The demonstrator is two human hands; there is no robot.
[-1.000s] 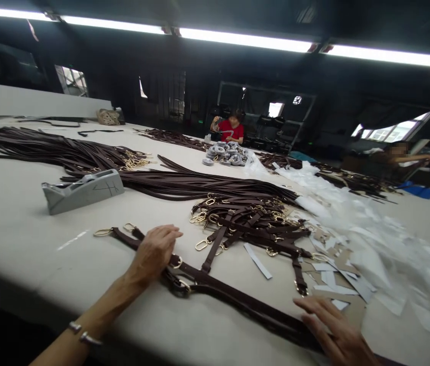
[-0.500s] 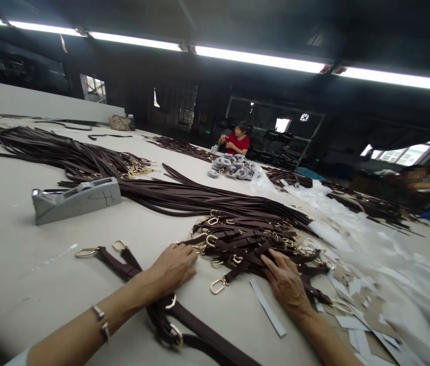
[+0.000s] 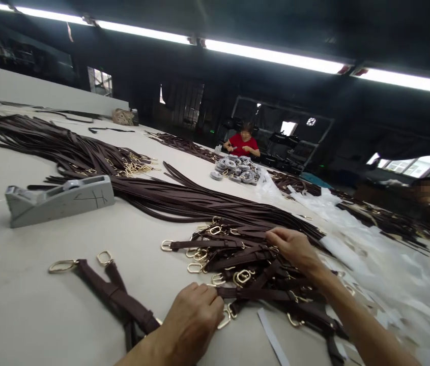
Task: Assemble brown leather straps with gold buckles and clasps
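A pile of short dark brown straps with gold buckles (image 3: 253,267) lies in front of me on the pale table. My left hand (image 3: 195,320) is closed at the pile's near left edge, its fingers on the end of a strap (image 3: 262,295). Over the far right side of the pile, my right hand (image 3: 294,249) pinches a brown strap; its fingertips partly hide the hold. Two straps with gold oval rings (image 3: 113,295) lie crossed to the left, partly covered by my left forearm.
A grey tape dispenser (image 3: 62,199) stands at the left. Long brown straps (image 3: 207,195) stretch behind the pile, beside crumpled clear plastic (image 3: 382,249). A white strip (image 3: 271,335) lies near the pile. Across the table sits a person in red (image 3: 243,145) behind grey coils (image 3: 235,169).
My right hand has moved away from me to the pile's far side. My left hand has come nearer to me. A buckled strap now sticks out leftward from the pile.
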